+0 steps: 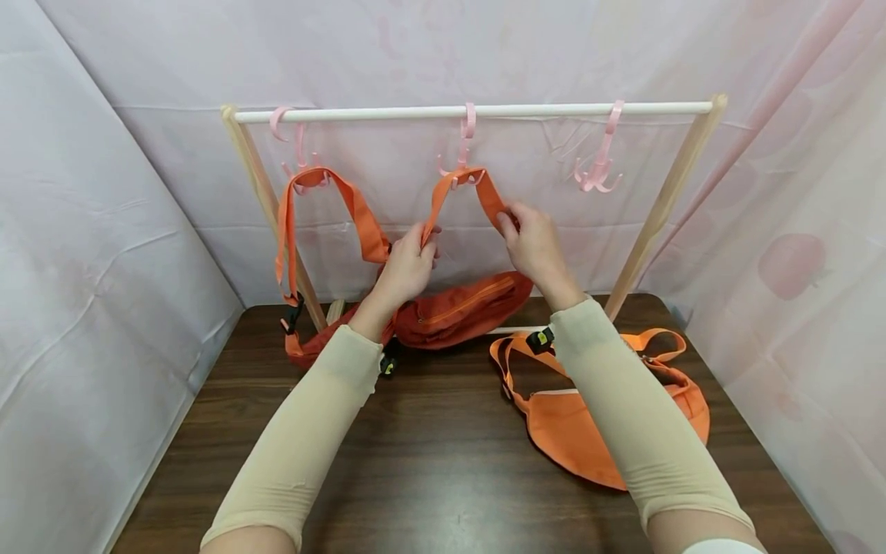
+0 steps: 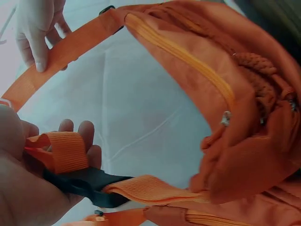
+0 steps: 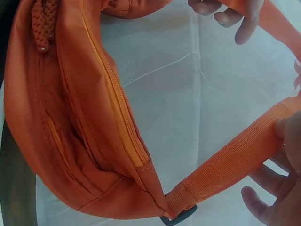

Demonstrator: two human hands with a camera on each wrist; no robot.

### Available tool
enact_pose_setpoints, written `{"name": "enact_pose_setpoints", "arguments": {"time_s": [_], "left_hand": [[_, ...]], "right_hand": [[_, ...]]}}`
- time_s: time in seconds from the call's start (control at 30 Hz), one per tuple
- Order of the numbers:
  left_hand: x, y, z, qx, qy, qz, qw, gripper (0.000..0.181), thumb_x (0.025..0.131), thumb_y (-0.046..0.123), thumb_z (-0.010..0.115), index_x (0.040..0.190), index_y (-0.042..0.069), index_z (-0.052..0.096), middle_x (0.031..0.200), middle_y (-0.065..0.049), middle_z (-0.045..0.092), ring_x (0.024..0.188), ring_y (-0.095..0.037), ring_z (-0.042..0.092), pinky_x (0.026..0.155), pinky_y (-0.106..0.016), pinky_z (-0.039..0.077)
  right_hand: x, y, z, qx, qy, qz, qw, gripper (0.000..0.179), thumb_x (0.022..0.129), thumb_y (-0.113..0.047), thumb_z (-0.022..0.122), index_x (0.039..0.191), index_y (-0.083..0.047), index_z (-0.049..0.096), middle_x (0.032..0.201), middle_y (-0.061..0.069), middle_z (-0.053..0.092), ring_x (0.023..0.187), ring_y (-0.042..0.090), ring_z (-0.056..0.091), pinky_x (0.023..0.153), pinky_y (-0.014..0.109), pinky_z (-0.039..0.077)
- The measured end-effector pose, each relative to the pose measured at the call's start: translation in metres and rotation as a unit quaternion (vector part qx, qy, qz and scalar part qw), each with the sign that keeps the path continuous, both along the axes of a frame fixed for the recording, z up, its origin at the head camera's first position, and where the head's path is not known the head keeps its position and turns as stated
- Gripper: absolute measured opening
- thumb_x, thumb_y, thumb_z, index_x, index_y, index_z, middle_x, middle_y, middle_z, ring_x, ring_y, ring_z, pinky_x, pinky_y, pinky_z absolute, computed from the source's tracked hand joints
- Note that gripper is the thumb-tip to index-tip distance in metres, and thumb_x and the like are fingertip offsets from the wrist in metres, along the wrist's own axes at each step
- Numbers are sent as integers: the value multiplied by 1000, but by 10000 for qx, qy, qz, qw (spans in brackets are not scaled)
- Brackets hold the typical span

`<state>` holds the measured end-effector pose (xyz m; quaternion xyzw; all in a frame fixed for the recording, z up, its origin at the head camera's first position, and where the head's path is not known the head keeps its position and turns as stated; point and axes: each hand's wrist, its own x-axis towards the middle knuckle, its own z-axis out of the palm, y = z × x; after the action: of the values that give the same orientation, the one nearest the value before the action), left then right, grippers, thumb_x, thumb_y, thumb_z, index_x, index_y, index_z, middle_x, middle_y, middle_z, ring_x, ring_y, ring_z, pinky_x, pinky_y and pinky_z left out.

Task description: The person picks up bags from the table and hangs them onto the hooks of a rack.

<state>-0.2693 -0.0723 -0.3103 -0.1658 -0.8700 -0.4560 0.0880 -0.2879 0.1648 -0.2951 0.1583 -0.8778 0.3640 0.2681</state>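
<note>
A dark orange waist bag [image 1: 465, 309] hangs by its orange strap [image 1: 490, 198] from the middle pink hook [image 1: 464, 146]. My left hand [image 1: 407, 268] holds the strap's left side below the hook; in the left wrist view a black buckle [image 2: 94, 182] lies against that palm. On the other side, my right hand [image 1: 538, 242] pinches the strap between thumb and fingers. The right wrist view shows the bag's zipper [image 3: 123, 120] and the webbing [image 3: 230, 160] running up to the right hand [image 3: 282, 193].
Left of it, another bag's strap [image 1: 360, 219] loops over the left pink hook [image 1: 301, 150]. A right pink hook [image 1: 598, 165] hangs on the white rod [image 1: 540, 110]. A lighter orange bag [image 1: 574, 435] lies on the wooden table [image 1: 429, 462], partly behind the right forearm.
</note>
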Motion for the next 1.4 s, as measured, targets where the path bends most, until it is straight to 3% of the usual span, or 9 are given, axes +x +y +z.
{"name": "enact_pose_setpoints", "arguments": {"time_s": [0.4, 0.6, 0.77, 0.93, 1.4], "left_hand": [[4, -6, -11, 6, 416, 383, 9984, 33, 113, 27, 52, 139, 7, 57, 94, -8, 64, 75, -25, 59, 66, -38, 46], [9, -7, -14, -36, 845, 375, 9957, 47, 109, 23, 63, 151, 6, 51, 118, -10, 65, 97, -23, 64, 83, -40, 53], [14, -9, -16, 22, 1074, 389, 9935, 58, 105, 22, 69, 155, 3, 46, 133, -12, 61, 115, -26, 63, 96, -43, 54], [20, -11, -18, 91, 1167, 388, 9924, 60, 105, 24, 70, 155, 4, 45, 138, -15, 59, 121, -29, 62, 98, -45, 54], [41, -16, -25, 85, 1665, 502, 9847, 62, 102, 23, 73, 155, 6, 46, 143, -15, 55, 126, -33, 56, 104, -46, 49]], "right_hand": [[3, 6, -13, 163, -152, -100, 9997, 22, 110, -19, 61, 121, -5, 74, 96, 12, 71, 83, 30, 60, 79, 44, 48], [7, 10, -19, 203, -154, -58, 9997, 24, 107, -17, 65, 124, -2, 71, 93, 14, 69, 80, 32, 60, 76, 46, 48], [14, 15, -22, 205, -263, -92, 9994, 45, 104, -21, 69, 144, -3, 61, 118, 18, 71, 103, 35, 66, 93, 51, 51], [22, 22, -25, 243, -355, -62, 9991, 58, 104, -24, 69, 155, -3, 50, 145, 18, 60, 132, 38, 58, 111, 55, 44], [53, 36, -35, 311, -168, -79, 9993, 61, 103, -25, 69, 156, -3, 48, 149, 20, 55, 134, 40, 55, 112, 58, 43]]}}
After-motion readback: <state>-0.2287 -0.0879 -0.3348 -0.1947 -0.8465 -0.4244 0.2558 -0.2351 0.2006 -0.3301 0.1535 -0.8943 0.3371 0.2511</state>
